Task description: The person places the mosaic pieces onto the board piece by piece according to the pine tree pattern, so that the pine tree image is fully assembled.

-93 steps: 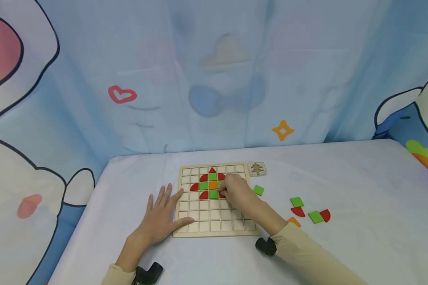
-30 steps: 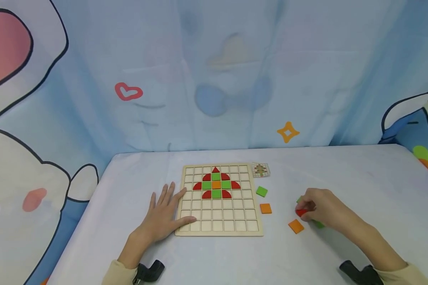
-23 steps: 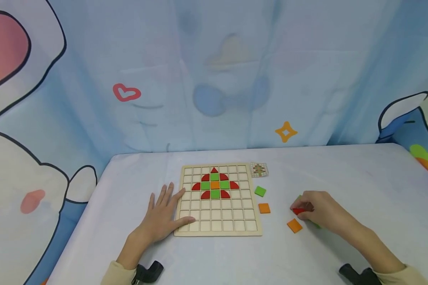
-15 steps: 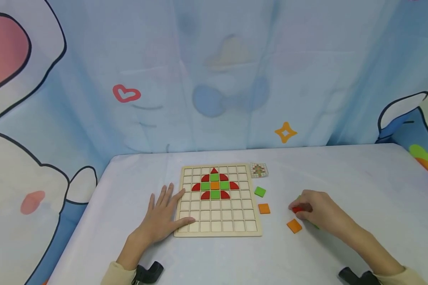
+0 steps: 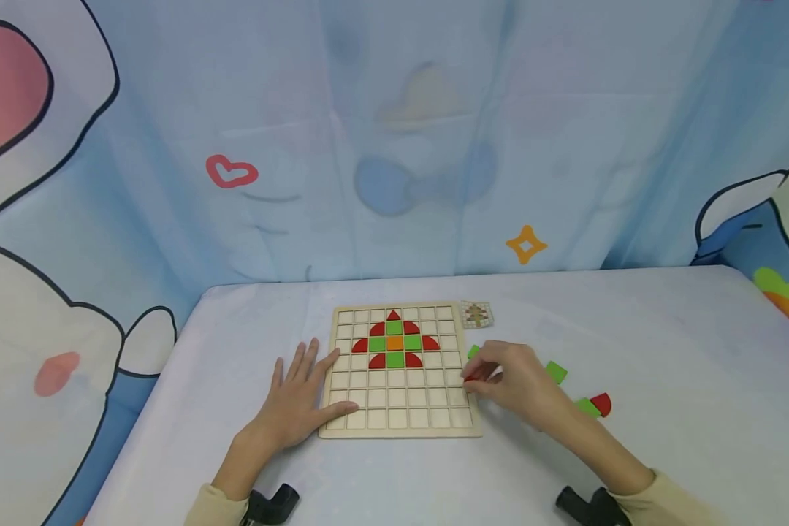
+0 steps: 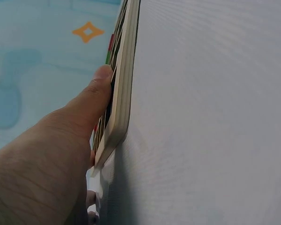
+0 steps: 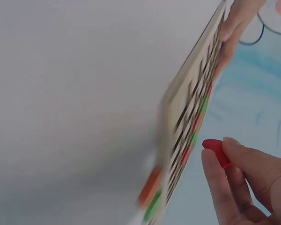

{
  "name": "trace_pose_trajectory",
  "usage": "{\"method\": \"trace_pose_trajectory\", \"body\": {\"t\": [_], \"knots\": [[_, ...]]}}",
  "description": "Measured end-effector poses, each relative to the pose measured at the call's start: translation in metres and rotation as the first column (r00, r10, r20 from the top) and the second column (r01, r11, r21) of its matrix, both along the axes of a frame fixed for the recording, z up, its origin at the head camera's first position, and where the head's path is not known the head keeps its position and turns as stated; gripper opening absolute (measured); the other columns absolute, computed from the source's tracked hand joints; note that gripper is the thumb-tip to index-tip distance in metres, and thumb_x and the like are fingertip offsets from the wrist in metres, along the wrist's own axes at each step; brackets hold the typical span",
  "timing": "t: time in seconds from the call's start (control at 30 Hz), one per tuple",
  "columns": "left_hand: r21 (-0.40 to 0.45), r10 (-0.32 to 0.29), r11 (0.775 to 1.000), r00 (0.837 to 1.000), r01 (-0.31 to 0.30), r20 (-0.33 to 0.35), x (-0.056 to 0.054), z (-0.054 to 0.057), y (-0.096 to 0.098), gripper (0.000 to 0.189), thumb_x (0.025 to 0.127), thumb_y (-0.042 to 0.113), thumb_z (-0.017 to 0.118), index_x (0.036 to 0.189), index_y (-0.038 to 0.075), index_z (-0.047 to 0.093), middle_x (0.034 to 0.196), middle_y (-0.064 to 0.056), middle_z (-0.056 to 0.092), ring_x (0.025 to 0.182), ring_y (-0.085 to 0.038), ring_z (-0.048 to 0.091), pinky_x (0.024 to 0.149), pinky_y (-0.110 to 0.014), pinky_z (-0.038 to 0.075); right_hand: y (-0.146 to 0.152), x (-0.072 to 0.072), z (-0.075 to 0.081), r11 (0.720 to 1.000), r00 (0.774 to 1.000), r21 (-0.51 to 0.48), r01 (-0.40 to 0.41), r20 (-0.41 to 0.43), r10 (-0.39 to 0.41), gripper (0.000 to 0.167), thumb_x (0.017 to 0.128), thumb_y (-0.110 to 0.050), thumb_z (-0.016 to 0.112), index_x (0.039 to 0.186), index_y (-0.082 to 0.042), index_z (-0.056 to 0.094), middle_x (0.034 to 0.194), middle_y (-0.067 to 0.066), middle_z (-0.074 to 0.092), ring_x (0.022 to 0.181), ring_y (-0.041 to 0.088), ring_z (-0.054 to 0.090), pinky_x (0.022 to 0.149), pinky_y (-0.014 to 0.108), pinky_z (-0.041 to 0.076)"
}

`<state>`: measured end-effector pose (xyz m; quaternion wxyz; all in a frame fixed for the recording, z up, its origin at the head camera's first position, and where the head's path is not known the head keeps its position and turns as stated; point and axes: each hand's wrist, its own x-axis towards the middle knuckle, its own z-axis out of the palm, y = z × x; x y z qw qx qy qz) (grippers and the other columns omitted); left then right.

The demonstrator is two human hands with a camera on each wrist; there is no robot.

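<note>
A wooden grid board [image 5: 401, 433] lies on the white cloth, with red, green and orange tiles forming a tree shape in its upper middle cells. My left hand [image 5: 296, 402] rests on the board's left side with fingers spread. The left wrist view shows its thumb [image 6: 91, 101] along the near edge. My right hand [image 5: 519, 383] pinches a red, curved-sided tile [image 7: 215, 151] between thumb and fingers, raised near the board's right edge. Beside that edge, the right wrist view shows an orange tile [image 7: 150, 186] and a green tile [image 7: 153, 206]; the orange one is hidden in the head view.
A small pattern card [image 5: 476, 315] lies by the board's upper right corner. Farther right are loose tiles: a green one [image 5: 556, 372], another green tile [image 5: 587, 407] and a red tile [image 5: 601, 404]. A blue printed curtain [image 5: 269, 234] hangs behind the table.
My right hand has picked up the red tile from the loose pieces and moved left with it to the board's right edge. The left hand stays in place.
</note>
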<state>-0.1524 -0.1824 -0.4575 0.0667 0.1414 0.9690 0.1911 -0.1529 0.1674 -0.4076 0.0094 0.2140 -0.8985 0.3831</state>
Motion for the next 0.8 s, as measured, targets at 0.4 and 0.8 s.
{"method": "trace_pose_trajectory", "body": {"t": [0.4,0.8], "knots": [[0.016,0.003,1.0,0.999,-0.003,-0.051,0.002,-0.004,-0.003,0.095,0.092,0.07,0.064,0.165,0.016,0.035,0.173,-0.022,0.017,0.16,-0.043,0.008,0.122,-0.071,0.001,-0.093,-0.02,-0.004,0.961,0.971,-0.157,-0.226,0.046,0.236,0.011,0.082,0.001,0.087,0.083,-0.008,0.08,0.077,-0.006,0.073,0.069,0.002,0.064,0.067,0.021,0.057],[0.0,0.001,1.0,1.0,-0.001,0.002,0.0,0.001,-0.002,0.093,0.094,0.067,0.063,0.166,0.017,0.032,0.174,-0.02,0.012,0.161,-0.041,0.002,0.122,-0.071,-0.001,-0.122,-0.036,-0.024,0.965,0.977,-0.176,-0.193,0.052,0.205,0.01,0.085,0.005,0.083,0.087,-0.004,0.082,0.085,0.0,0.074,0.075,0.005,0.062,0.069,0.021,0.055]]}}
